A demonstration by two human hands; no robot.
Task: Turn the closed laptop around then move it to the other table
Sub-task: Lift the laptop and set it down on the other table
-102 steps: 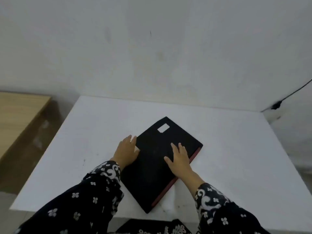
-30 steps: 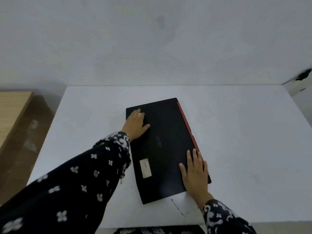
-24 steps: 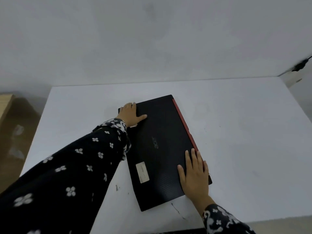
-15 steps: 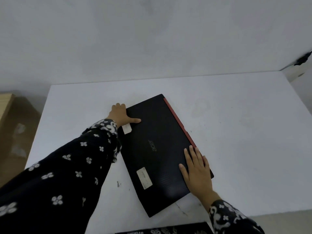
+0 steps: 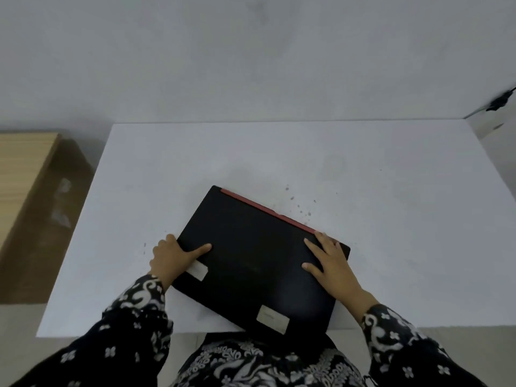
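Laptop (image 5: 251, 263) swung round; L hand (image 5: 170, 256) grips its edge, R hand (image 5: 333, 265) fingers (image 5: 314, 245) flat atop.

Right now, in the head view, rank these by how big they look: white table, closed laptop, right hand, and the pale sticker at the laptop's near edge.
1. white table
2. closed laptop
3. right hand
4. near-edge sticker

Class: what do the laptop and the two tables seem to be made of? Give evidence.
Laptop: probably matte black plastic, dull with little glare. White table: smooth laminate or painted board, unclear; flat, scuffed. Left table: wood or wood-look laminate; pale grain lines.
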